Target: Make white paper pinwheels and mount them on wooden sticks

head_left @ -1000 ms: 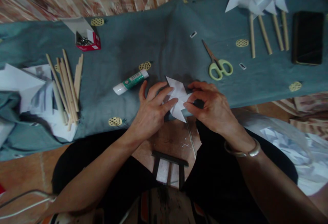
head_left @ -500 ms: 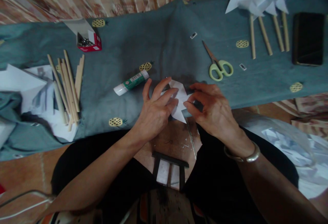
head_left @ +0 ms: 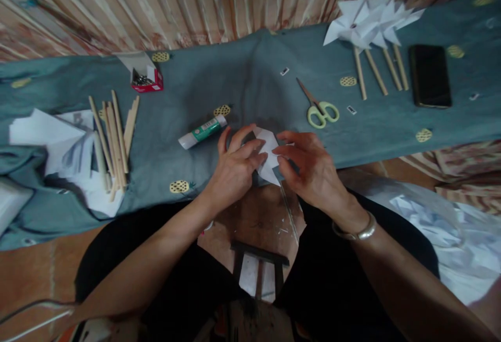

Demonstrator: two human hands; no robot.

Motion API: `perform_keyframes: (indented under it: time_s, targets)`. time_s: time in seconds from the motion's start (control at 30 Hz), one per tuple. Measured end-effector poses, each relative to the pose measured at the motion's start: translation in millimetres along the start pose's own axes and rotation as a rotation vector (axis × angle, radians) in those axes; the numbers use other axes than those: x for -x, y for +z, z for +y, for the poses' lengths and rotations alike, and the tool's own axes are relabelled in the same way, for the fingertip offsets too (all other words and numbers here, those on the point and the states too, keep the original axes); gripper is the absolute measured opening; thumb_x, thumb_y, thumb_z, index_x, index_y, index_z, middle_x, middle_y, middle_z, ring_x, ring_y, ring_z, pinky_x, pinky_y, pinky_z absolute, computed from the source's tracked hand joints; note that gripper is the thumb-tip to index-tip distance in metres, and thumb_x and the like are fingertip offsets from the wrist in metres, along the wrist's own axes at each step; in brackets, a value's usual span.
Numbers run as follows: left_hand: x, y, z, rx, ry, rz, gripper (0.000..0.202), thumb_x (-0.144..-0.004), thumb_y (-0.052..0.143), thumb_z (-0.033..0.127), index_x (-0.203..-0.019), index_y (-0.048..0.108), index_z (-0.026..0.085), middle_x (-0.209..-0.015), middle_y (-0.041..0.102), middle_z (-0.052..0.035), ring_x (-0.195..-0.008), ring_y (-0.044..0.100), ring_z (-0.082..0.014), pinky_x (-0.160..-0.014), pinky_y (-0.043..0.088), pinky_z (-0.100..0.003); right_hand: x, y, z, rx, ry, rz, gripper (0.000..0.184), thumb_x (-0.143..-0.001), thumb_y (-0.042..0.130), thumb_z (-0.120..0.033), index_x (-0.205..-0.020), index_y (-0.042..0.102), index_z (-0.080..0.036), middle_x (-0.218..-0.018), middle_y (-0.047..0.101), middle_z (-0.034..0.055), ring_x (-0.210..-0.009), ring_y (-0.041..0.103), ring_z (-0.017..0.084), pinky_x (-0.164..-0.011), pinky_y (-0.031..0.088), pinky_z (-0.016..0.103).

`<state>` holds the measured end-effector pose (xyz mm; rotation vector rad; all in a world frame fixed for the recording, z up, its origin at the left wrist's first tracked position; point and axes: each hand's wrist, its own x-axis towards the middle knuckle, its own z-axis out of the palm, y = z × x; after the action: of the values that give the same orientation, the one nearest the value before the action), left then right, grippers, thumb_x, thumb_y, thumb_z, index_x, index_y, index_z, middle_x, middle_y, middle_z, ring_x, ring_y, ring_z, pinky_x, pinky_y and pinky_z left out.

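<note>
A small white folded paper pinwheel [head_left: 269,160] with pointed blades is held between my hands at the table's near edge. My left hand [head_left: 236,168] grips it from the left, thumb and fingers pinched on the paper. My right hand [head_left: 311,169] has its index finger and thumb closed at the paper's right side, and the fingers partly cover that edge. To the left of the paper lies a glue stick [head_left: 203,132] with a green label. Green-handled scissors [head_left: 321,114] rest beyond my right hand, blades pointing away.
On the left are wooden sticks [head_left: 113,141], white paper sheets [head_left: 47,130] and a red box of small metal pieces [head_left: 147,82]. Finished pinwheels [head_left: 364,26] on sticks and a black phone [head_left: 430,75] lie at the right. A clear bag of folded paper [head_left: 426,222] stands below right.
The view has shifted, so the table's things sit lower and closer together. My right fingers have moved in from the blade's tip toward the paper's middle; my left hand keeps its hold.
</note>
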<state>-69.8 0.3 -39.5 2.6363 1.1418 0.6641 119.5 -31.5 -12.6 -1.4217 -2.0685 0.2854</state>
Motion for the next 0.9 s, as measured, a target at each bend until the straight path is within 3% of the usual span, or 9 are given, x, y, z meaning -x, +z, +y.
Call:
perform_keyframes:
  time_s: [0.17, 0.33, 0.53, 0.73, 0.9]
  targets:
    - [-6, -2.4, -3, 0.099, -0.083, -0.020, 0.036, -0.089, 0.047, 0.005, -0.100, 0.072, 0.029, -0.124, 0.067, 0.0007, -0.139, 0.037, -0.0250, -0.117, 0.013, -0.056, 2, 1, 3, -0.035, 0.070, -0.008, 0.019, -0.087, 0.053, -0.017, -0.094, 0.070, -0.022, -0.117, 0.068, 0.0093, -0.108, 0.061, 0.027, -0.097, 0.049, 0.048]
    - [-14, -5.9, 0, 0.182, -0.140, -0.057, 0.033, -0.084, 0.054, 0.007, -0.096, 0.074, 0.030, -0.122, 0.068, -0.0001, -0.138, 0.038, -0.0270, -0.117, 0.013, -0.057, 3, 1, 6, -0.080, 0.093, -0.041, 0.019, -0.085, 0.055, -0.017, -0.096, 0.070, -0.022, -0.116, 0.069, 0.0092, -0.107, 0.062, 0.026, -0.096, 0.048, 0.049]
    - [-19, -7.3, 1, 0.196, -0.157, -0.044, 0.038, -0.083, 0.049, 0.005, -0.098, 0.074, 0.029, -0.123, 0.069, 0.0006, -0.136, 0.041, -0.0258, -0.116, 0.016, -0.056, 4, 1, 10, -0.083, 0.097, -0.035, 0.017, -0.085, 0.057, -0.019, -0.095, 0.070, -0.021, -0.118, 0.068, 0.0098, -0.109, 0.061, 0.028, -0.098, 0.046, 0.051]
    - [-18, -13.2, -6, 0.197, -0.158, 0.025, 0.046, -0.078, 0.049, 0.002, -0.109, 0.071, 0.027, -0.128, 0.066, -0.0016, -0.135, 0.042, -0.0255, -0.115, 0.024, -0.053, 6, 2, 13, -0.077, 0.101, -0.031, 0.013, -0.086, 0.059, -0.021, -0.092, 0.070, -0.020, -0.118, 0.068, 0.0103, -0.108, 0.061, 0.028, -0.097, 0.047, 0.049]
    - [-10, -24.1, -8, 0.263, -0.186, 0.131, 0.035, -0.085, 0.049, 0.010, -0.110, 0.070, 0.024, -0.125, 0.066, -0.0042, -0.127, 0.049, -0.0235, -0.110, 0.036, -0.047, 5, 3, 12, -0.078, 0.117, -0.024, 0.009, -0.085, 0.061, -0.021, -0.088, 0.069, -0.021, -0.118, 0.068, 0.0098, -0.109, 0.062, 0.027, -0.097, 0.047, 0.050]
